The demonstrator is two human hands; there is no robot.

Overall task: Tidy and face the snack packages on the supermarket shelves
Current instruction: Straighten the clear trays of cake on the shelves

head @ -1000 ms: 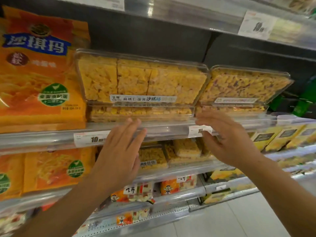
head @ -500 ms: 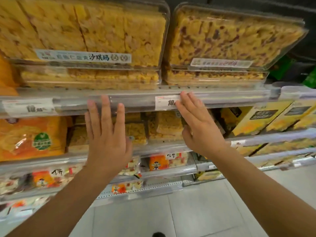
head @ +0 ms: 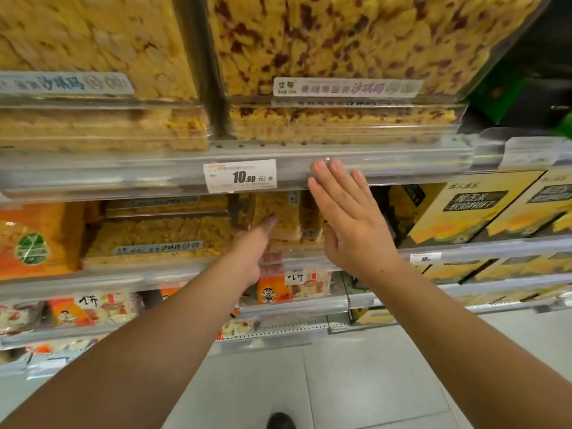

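Where left hand [head: 252, 252] reaches, upright snack pack [head: 277, 213] touches fingers [head: 269, 221]

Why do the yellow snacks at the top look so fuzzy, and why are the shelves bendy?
In the head view, the clear snack boxes at the top sit very close to the camera and look soft and blurred; the price tag reads sharper. The wide-angle lens bows the shelf edge. The left hand reaching in looks smeared, the right hand clearer. Glare streaks the clear plastic.

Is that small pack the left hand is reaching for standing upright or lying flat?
Upright. The small pack stands on end on the lower shelf, taller than wide, while the clear box beside it lies flat.
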